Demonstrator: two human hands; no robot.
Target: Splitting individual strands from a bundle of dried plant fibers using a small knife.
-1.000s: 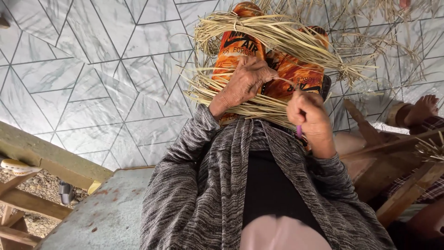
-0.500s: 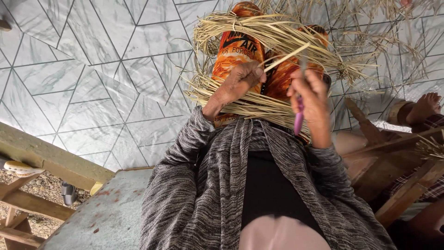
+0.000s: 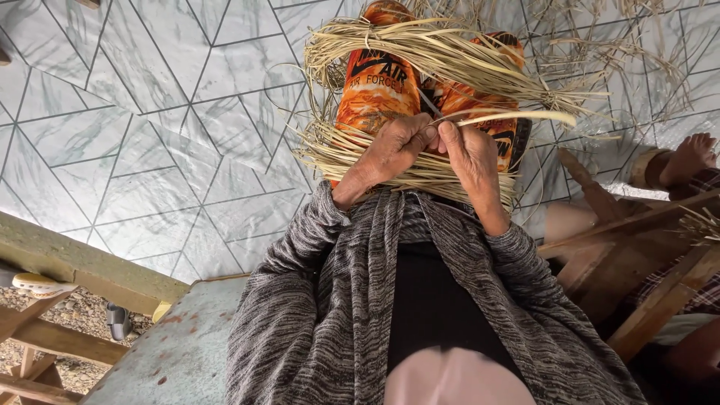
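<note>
Nearest me are my grey sleeves, and past them my left hand [image 3: 391, 150] and right hand [image 3: 471, 154], which meet over the bundle [image 3: 420, 52] of pale straw lying across my orange shoes [image 3: 375, 86]; both hands are closed in a pinch on one flat strip [image 3: 517, 116] that runs out to the right from my fingertips; whether the right hand also hides a tool I cannot tell.

By my judgement the work is only partly done; the bundle is tied at its right end and bent round the shoes, but many strands on its near side hang loose and unordered, so most of the sorting or binding looks left to do.

Left of the bundle the tiled floor [image 3: 150, 135] spreads out; beyond the bundle, loose straw [image 3: 622, 52] litters the tiles; right of it sits another person's bare foot [image 3: 686, 157] beside a wooden frame [image 3: 637, 247]; nearer me and left of the bundle are a grey metal sheet [image 3: 180, 345] and a beam [image 3: 82, 259].

The tangle of loose strands around my fingers is what crowds the strip; the frame hems in my right elbow.
</note>
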